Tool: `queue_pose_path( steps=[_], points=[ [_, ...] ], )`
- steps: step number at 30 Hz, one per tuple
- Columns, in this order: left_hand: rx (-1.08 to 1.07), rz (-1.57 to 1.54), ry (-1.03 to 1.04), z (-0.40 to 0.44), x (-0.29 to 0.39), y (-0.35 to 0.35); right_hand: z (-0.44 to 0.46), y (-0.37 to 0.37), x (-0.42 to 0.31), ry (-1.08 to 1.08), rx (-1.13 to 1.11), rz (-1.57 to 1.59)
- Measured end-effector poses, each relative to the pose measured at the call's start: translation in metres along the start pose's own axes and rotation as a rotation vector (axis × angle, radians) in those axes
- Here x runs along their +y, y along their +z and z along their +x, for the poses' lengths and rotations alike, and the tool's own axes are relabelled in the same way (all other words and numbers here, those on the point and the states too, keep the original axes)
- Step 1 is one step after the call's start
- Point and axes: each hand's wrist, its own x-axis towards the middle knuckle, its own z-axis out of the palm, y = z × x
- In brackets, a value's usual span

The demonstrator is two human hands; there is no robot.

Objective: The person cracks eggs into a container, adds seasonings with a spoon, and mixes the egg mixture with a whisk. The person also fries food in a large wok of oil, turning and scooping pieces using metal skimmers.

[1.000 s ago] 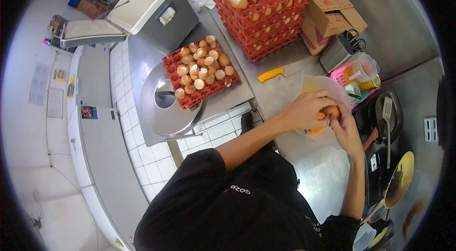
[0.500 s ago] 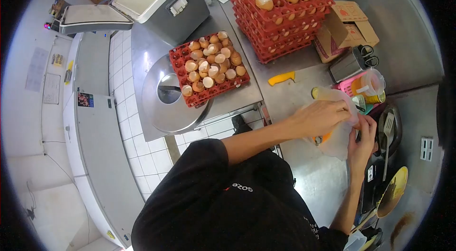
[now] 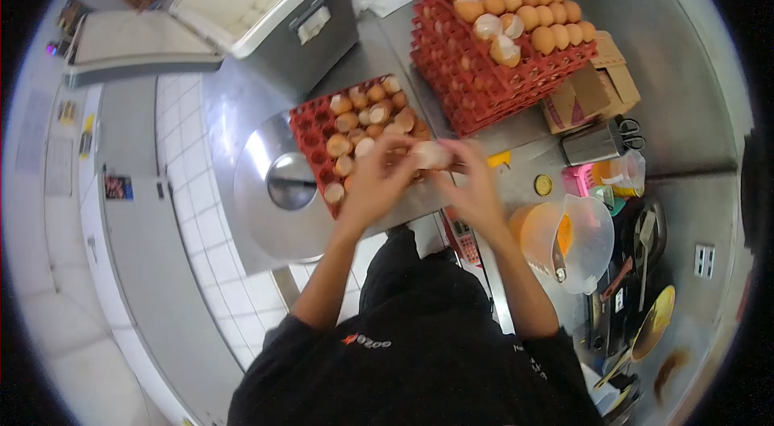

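My left hand (image 3: 377, 180) and my right hand (image 3: 474, 188) meet above the near right corner of a red egg tray (image 3: 308, 129). Between their fingertips is a pale eggshell (image 3: 432, 155), gripped from both sides; the fingers are somewhat blurred. Broken brown shells (image 3: 339, 145) fill much of that tray. To the right of my right hand stands a translucent plastic jug (image 3: 592, 253) with orange liquid egg (image 3: 564, 234) and a utensil handle inside.
A stack of red egg trays (image 3: 463, 95) carries whole brown eggs (image 3: 528, 19) and a few broken shells. Nearby are an open grey cooler (image 3: 322, 43), a yellow-handled knife (image 3: 500, 158), a cardboard box (image 3: 576, 99), a utensil holder (image 3: 592, 144) and pans (image 3: 651, 325).
Both hands have left the jug and moved left to the shell tray, with an eggshell now between them. The jug's opening is now uncovered. The view has shifted slightly.
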Motion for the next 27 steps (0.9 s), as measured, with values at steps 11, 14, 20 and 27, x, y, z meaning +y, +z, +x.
queue_pose_path(
  steps=[11, 14, 20, 27],
  points=[
    [0.200, 0.630, 0.221, 0.045, -0.007, -0.105, 0.082, -0.001, -0.065, -0.418, 0.346, -0.585],
    [0.068, 0.502, 0.479, 0.098, 0.015, -0.088, 0.112, -0.048, -0.094, -0.344, 0.480, -0.810],
    [-0.079, 0.414, 0.735, 0.198, 0.107, -0.019, 0.159, -0.059, -0.092, -0.115, 0.337, -1.139],
    [-0.116, 0.651, 1.002, 0.252, 0.102, -0.001, 0.176, -0.069, -0.073, -0.140, 0.238, -1.278]
  ],
)
